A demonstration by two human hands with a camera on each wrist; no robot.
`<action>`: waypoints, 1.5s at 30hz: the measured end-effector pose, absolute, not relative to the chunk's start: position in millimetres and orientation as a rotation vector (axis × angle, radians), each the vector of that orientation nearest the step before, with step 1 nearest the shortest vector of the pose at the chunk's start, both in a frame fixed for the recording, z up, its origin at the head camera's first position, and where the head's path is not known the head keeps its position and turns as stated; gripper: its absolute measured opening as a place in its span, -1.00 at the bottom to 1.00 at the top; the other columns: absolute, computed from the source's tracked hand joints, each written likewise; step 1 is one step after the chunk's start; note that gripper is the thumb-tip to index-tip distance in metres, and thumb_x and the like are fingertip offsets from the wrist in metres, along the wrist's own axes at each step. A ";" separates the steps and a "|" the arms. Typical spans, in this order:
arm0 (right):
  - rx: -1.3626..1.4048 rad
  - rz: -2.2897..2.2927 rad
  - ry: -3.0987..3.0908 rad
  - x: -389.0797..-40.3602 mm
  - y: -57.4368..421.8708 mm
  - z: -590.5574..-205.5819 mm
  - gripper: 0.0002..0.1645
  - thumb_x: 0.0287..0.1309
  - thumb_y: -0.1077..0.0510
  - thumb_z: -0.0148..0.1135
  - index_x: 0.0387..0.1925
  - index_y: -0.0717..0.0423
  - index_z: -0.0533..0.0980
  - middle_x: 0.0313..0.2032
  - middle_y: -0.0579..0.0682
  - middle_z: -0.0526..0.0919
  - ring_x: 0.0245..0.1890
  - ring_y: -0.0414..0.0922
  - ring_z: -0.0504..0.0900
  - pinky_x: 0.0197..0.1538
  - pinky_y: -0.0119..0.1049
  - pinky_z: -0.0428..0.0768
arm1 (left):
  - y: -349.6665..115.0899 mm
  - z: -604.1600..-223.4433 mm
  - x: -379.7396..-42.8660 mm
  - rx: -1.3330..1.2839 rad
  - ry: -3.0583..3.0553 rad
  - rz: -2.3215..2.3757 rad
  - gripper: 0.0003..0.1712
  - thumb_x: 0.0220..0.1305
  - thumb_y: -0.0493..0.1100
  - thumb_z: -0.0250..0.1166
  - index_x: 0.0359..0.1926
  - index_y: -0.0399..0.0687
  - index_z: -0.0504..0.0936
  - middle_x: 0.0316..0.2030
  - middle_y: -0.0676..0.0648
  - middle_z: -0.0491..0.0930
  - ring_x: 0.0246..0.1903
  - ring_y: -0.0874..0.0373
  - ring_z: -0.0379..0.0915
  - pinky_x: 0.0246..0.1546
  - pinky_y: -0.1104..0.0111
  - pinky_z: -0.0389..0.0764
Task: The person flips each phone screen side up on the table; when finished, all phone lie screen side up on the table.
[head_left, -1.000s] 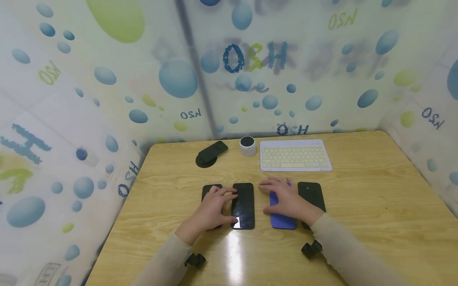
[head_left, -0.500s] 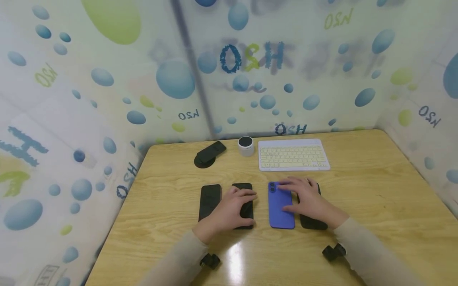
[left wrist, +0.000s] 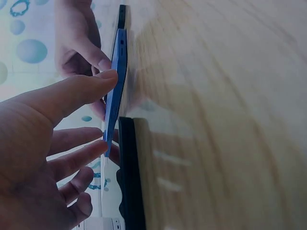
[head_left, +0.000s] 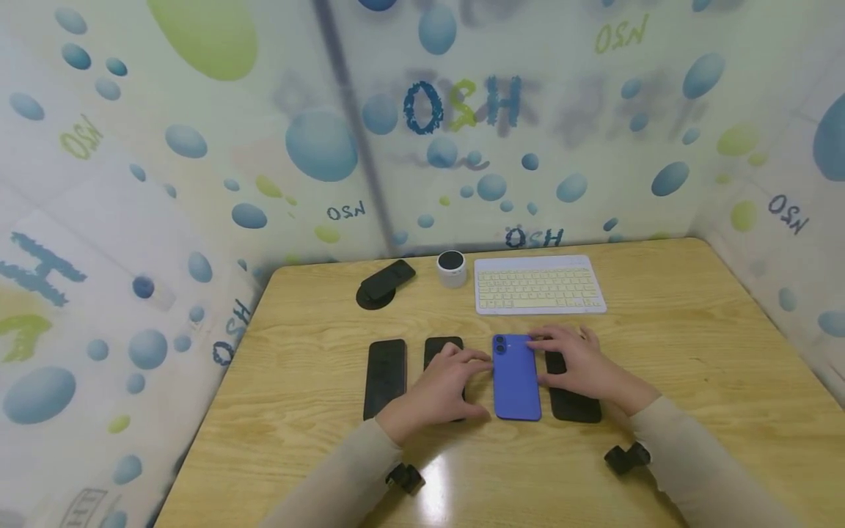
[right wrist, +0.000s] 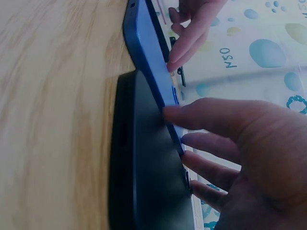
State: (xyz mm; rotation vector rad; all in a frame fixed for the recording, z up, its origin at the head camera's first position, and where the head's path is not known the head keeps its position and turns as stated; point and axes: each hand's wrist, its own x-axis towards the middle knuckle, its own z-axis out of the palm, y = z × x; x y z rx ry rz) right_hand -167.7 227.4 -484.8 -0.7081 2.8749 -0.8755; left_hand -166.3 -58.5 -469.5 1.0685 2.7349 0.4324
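Note:
A blue phone [head_left: 517, 378] lies back up on the wooden table, its two-lens camera at the upper left. My left hand [head_left: 444, 389] is spread over a black phone [head_left: 436, 346], with fingertips [head_left: 487, 359] right at the blue phone's left edge and the thumb near its lower left. From the other side, my right hand [head_left: 581, 367] reaches over a second black phone [head_left: 576, 407]; its thumb and fingers are at the blue phone's right edge. In the right wrist view, the right thumb [right wrist: 177, 115] overlaps the side of the blue phone.
A third black phone [head_left: 386, 378] lies at the left of the row. Behind stand a dark phone on a round charging pad [head_left: 376, 296], a small white cylinder with a black top [head_left: 452, 269] and a white keyboard [head_left: 540, 286]. A patterned curtain [head_left: 462, 183] closes off the back.
Both hands have shifted right. The left hand has moved from the leftmost phone across to the blue phone's left edge; the right hand has slid off the blue phone's back to its right edge.

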 end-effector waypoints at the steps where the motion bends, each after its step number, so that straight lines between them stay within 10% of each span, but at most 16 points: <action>1: -0.705 -0.878 2.871 -167.7 226.8 -484.5 -0.29 0.05 0.06 0.58 0.26 0.16 0.60 0.36 0.19 0.52 0.39 0.30 0.37 0.31 0.58 -0.15 | -57.5 -470.5 -166.4 1.072 2.737 0.433 -0.13 0.04 0.26 0.59 0.35 0.09 0.60 0.35 0.11 0.52 0.08 0.13 0.29 0.14 0.23 0.39; 45: -0.549 -1.086 2.926 -161.6 218.9 -475.7 -0.13 -0.12 0.13 0.68 0.31 0.10 0.57 0.31 0.21 0.54 0.37 0.30 0.38 0.38 0.47 -0.03 | -44.2 -471.5 -161.4 0.989 2.758 0.405 -0.06 -0.09 0.32 0.63 0.32 0.10 0.62 0.35 0.09 0.53 0.16 0.12 0.30 0.15 0.26 0.40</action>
